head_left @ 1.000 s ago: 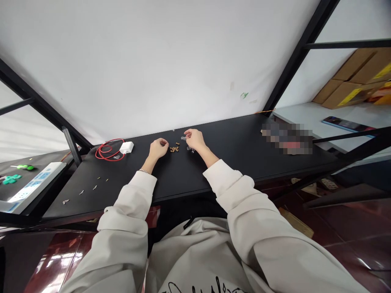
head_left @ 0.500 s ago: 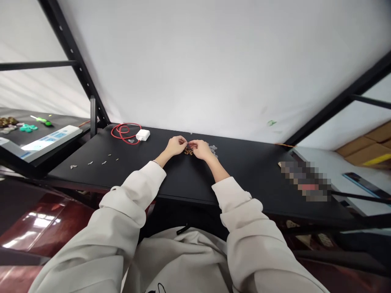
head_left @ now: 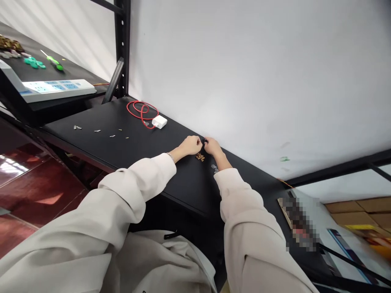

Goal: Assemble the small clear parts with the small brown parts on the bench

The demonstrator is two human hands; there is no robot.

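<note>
My left hand (head_left: 191, 145) and my right hand (head_left: 212, 147) meet fingertip to fingertip above the black table (head_left: 128, 142), close to the white wall. Both are curled into pinches on something too small to make out. Just below them lies a little heap of brown beads (head_left: 200, 157). A few clear small pieces (head_left: 214, 167) lie beside my right wrist. Both arms wear pale cream sleeves.
A white charger (head_left: 159, 121) with a coiled red cable (head_left: 141, 110) lies at the table's back left. Several tiny parts (head_left: 97, 130) are strung along the left front. A power strip (head_left: 58, 88) and green items (head_left: 34, 62) sit on the neighbouring table. Cardboard boxes (head_left: 357, 207) are far right.
My hands, apart a second ago, have come together over the brown beads and now pinch at one spot. The camera has swung and tilted, shifting the table leftward in view.
</note>
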